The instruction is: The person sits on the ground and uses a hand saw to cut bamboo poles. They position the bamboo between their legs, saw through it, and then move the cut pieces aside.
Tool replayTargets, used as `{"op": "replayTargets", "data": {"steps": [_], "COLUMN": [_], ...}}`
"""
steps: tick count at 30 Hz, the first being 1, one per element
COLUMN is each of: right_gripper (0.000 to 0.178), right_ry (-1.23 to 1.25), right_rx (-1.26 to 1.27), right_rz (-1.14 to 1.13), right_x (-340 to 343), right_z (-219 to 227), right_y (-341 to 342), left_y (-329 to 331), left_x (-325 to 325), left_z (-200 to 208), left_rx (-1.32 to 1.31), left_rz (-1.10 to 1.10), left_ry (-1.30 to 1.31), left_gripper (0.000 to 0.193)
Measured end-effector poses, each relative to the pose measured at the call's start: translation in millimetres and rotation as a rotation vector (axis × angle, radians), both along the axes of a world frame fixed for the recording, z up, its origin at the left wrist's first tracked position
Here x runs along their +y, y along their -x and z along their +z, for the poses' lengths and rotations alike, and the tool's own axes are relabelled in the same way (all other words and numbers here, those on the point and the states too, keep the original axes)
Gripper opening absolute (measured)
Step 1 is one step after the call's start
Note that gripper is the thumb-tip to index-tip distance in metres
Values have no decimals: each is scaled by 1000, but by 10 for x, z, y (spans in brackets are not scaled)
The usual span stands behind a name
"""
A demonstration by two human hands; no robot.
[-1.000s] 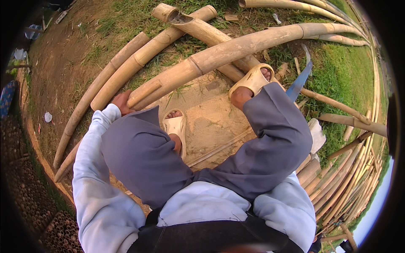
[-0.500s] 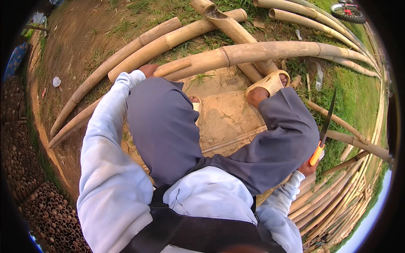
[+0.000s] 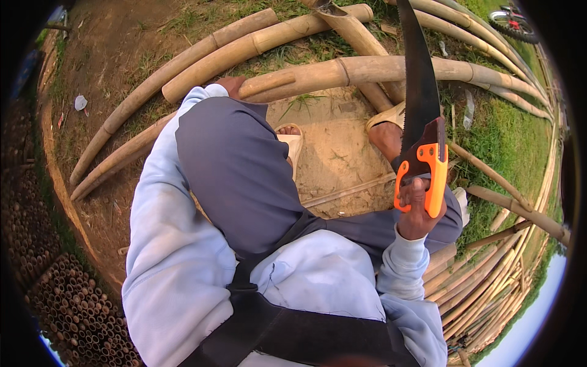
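My right hand [image 3: 417, 208] is closed around the orange handle of a pruning saw [image 3: 420, 79], its dark toothed blade pointing up and away over my right foot and across the bamboo in front. My left hand [image 3: 230, 86] is at the near end of a thick bamboo pole [image 3: 367, 70], closed on it; my left knee hides part of the fingers. That pole has a slot-like cut near its end and runs off to the right. It crosses over another bamboo piece [image 3: 358, 37] with a notched opening near its top.
Two bamboo lengths [image 3: 202, 55] lie to the left on bare soil. Stacked cut bamboo tubes [image 3: 79, 306] fill the lower left. Long poles [image 3: 483, 287] lie at the right, near grass. My sandalled feet [image 3: 290, 144] rest by the crossed bamboo. A motorbike wheel [image 3: 513, 24] shows far right.
My right hand has brought the saw from beside my right knee up and inward, so the blade now stands in front of the bamboo. The left hand stays at the pole's end.
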State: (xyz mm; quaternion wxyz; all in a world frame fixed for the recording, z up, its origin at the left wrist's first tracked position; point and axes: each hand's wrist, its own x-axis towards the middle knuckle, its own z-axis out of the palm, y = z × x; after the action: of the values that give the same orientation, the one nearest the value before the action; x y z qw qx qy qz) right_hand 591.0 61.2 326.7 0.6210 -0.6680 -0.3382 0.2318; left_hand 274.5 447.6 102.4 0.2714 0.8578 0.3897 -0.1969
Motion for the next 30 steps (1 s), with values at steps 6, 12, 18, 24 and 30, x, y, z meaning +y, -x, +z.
{"op": "replayTargets", "data": {"steps": [6,12,18,24,30], "right_gripper": [16,20,16,14,13], "right_ry": [247,266,242,199,183], "right_rx": [-2,10,-49,-60,-101], "right_rz": [256,371,387,371,395], "right_x": [282,353,378,403,427], "right_z": [-764,-973,-1041,-1084,-1105], "right_y": [637,707,740,790,801], "left_y": [-34,28,103,86,-20], "left_x": [-197,-342,-344,-644,-746], "left_z": [157,184,204,138,106], "left_rx": [28,-220,-430,-355,-249], "left_rz": [21,-21,-354,-279,-207], "left_ry": [-69,-422,-680,-818,-730], "left_gripper": [93,85,84,77,83]}}
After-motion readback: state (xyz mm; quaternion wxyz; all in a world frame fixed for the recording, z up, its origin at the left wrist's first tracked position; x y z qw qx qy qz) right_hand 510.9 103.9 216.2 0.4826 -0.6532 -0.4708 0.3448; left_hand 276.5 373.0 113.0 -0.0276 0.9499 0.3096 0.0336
